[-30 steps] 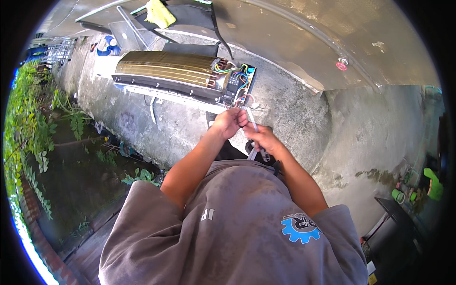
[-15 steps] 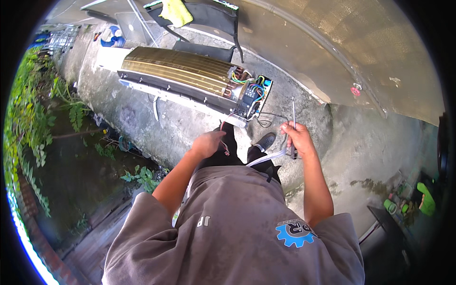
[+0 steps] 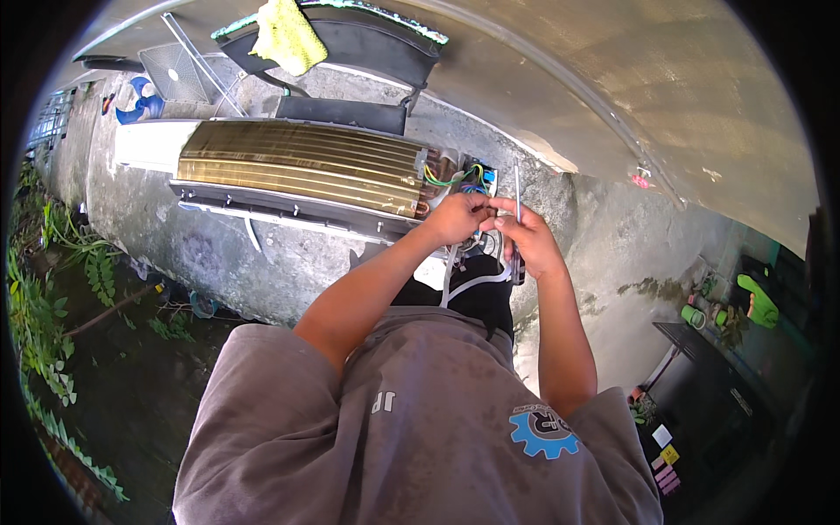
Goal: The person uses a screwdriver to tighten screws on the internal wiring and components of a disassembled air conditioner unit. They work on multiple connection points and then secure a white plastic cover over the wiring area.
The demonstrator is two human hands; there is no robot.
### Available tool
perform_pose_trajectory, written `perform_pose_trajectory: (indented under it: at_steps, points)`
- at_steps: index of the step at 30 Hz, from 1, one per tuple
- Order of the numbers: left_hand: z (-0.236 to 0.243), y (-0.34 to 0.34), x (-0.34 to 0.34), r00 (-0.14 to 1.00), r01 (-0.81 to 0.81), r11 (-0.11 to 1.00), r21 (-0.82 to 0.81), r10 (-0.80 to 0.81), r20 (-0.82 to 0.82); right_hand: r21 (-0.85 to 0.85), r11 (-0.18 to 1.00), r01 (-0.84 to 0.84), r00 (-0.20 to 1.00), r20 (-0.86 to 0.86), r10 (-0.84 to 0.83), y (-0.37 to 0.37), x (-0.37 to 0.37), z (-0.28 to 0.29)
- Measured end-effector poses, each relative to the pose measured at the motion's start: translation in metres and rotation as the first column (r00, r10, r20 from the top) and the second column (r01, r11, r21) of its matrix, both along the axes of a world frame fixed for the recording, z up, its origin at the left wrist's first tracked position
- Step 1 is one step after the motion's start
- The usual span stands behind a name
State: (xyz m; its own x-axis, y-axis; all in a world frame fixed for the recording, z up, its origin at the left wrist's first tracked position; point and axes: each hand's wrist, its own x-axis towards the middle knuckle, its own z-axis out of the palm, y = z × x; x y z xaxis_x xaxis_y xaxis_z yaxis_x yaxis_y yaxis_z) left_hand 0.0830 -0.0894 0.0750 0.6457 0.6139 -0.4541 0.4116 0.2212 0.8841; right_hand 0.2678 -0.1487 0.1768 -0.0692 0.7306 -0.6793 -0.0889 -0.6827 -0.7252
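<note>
Copper-finned coil unit [image 3: 297, 171]; both hands [image 3: 457, 219] [image 3: 525, 241] pinching, seemingly, thin wire [image 3: 518, 188].

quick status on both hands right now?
Left hand: fingers pinched closed on the coloured wires at the unit's end.
Right hand: closed, holding a thin white rod upright.

Concrete yard, clutter all around the edges.

Up top, a yellow cloth [image 3: 285, 37] drapes over a dark curved cover [image 3: 367, 44], with a blue fan blade [image 3: 140, 101] lying far left beside a wire grille [image 3: 179, 70]. Green ferns [image 3: 52, 289] crowd the left edge along the damp concrete ledge [image 3: 262, 271]. Over on the right, a green can [image 3: 693, 315] stands near a bright green object [image 3: 759, 302], and a small pink scrap [image 3: 641, 181] sits by the pale wall.
</note>
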Motion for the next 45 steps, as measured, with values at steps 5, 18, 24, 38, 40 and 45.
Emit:
perform_pose_trajectory:
  at_steps: [5,18,24,38,40,45]
  points:
    - [0.013,0.007,-0.026,0.894,-0.132,0.736,-0.664,0.378,0.241,-0.079,0.953,0.294,0.900,-0.313,-0.304,0.005,-0.014,-0.014]
    - [0.043,0.062,-0.101,0.895,-0.445,0.827,-0.345,0.424,-0.138,-0.092,0.885,-0.457,0.664,0.626,0.408,0.131,-0.001,-0.081]
    - [0.029,0.090,-0.063,0.979,-0.140,0.982,0.126,0.156,-0.128,0.201,0.697,-0.689,0.713,0.362,0.600,0.165,-0.013,-0.062]
    - [-0.159,0.283,-0.225,0.447,0.379,0.923,0.058,-0.127,-0.886,-0.318,0.883,-0.345,0.860,0.269,0.433,0.179,0.078,-0.228]
    - [-0.182,0.288,-0.230,0.435,0.385,0.922,-0.048,-0.227,-0.871,-0.408,0.847,-0.342,0.868,0.208,0.451,0.179,0.085,-0.267]
    - [-0.209,0.284,-0.239,0.379,0.331,0.933,-0.140,-0.267,-0.886,-0.481,0.856,-0.193,0.954,0.114,0.279,0.153,0.081,-0.319]
